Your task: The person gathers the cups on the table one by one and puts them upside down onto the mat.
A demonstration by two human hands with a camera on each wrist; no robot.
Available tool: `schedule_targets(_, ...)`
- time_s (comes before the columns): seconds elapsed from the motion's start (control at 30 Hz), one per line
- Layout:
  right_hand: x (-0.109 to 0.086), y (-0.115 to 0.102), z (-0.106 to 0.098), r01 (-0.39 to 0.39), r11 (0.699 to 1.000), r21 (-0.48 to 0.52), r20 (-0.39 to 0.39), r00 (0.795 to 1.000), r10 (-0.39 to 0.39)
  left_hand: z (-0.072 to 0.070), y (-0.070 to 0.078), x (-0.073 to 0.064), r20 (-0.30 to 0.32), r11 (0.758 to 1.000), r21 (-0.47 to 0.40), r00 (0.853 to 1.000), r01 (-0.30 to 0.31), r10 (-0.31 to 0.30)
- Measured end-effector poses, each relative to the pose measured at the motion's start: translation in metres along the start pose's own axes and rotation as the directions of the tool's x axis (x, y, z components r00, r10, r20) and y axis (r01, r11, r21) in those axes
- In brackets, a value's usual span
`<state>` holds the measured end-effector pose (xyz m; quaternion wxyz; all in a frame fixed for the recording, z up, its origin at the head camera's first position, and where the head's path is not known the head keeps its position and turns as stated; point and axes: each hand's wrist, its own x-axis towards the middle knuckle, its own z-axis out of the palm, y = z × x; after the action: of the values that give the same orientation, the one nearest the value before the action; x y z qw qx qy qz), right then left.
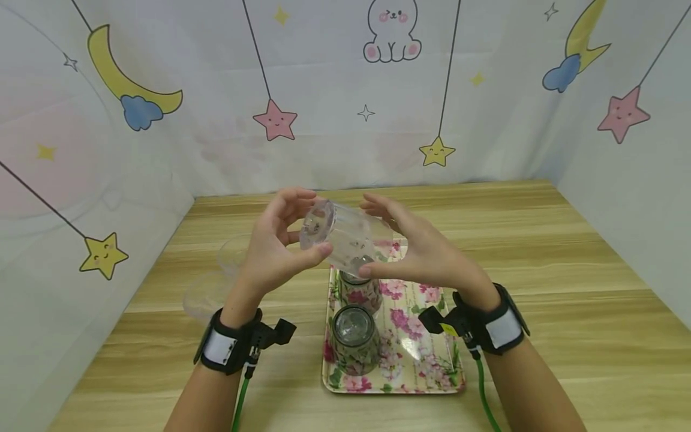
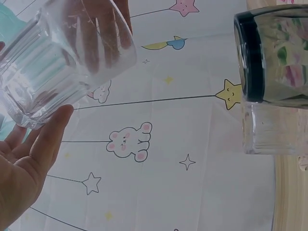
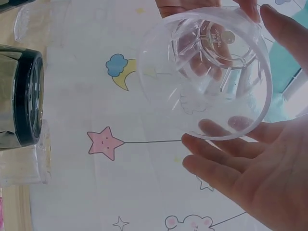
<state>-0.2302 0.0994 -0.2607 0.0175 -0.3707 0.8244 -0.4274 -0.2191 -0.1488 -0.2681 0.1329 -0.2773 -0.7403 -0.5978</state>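
Note:
A clear drinking glass (image 1: 351,237) is held up in the air over the tray, tilted on its side. In the head view its thick base faces left and its mouth faces right. My left hand (image 1: 278,243) grips it at the base end, thumb in front and fingers behind. At the mouth end, my right hand (image 1: 423,249) holds it between thumb and fingers. The right wrist view looks into the open rim of the glass (image 3: 267,101), with fingers along its edge. Fluted sides of the glass (image 2: 53,72) show in the left wrist view.
Below the hands lies a flowered tray (image 1: 396,387). A dark-tinted glass (image 1: 353,336) stands upside down at its front left, with another glass (image 1: 358,294) behind it. Two clear, round-edged items, a nearer one (image 1: 202,294) and a farther one (image 1: 232,252), are on the table left of the tray.

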Motion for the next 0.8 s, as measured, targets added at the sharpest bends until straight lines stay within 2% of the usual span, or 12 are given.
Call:
schedule_targets(0.17, 0.0004, -0.0008, 0.0009, 0.115, 0.993, -0.008, -0.028, 0.993, -0.115, 0.0015, -0.0002, -0.0004, 0.03, 0.998, 0.056, 1.0, 0.004, -0.005)
schedule_targets(0.33, 0.0022, -0.0002, 0.0023, 0.197, 0.98, -0.02, -0.033, 0.98, -0.198, 0.0027, 0.0, -0.0006, 0.052, 0.998, 0.067, 0.999, -0.002, -0.002)
schedule_targets(0.57, 0.0037, 0.0008, 0.0051, 0.247, 0.968, -0.049, -0.033, 0.968, -0.249, 0.0037, -0.0015, -0.0009, 0.064, 0.996, 0.084, 0.998, -0.019, 0.013)
schedule_targets(0.8, 0.0038, 0.0007, 0.0073, 0.251, 0.966, -0.068, -0.041, 0.966, -0.254, 0.0049, -0.0009, -0.0011, 0.059, 0.995, 0.102, 0.998, -0.022, 0.016)
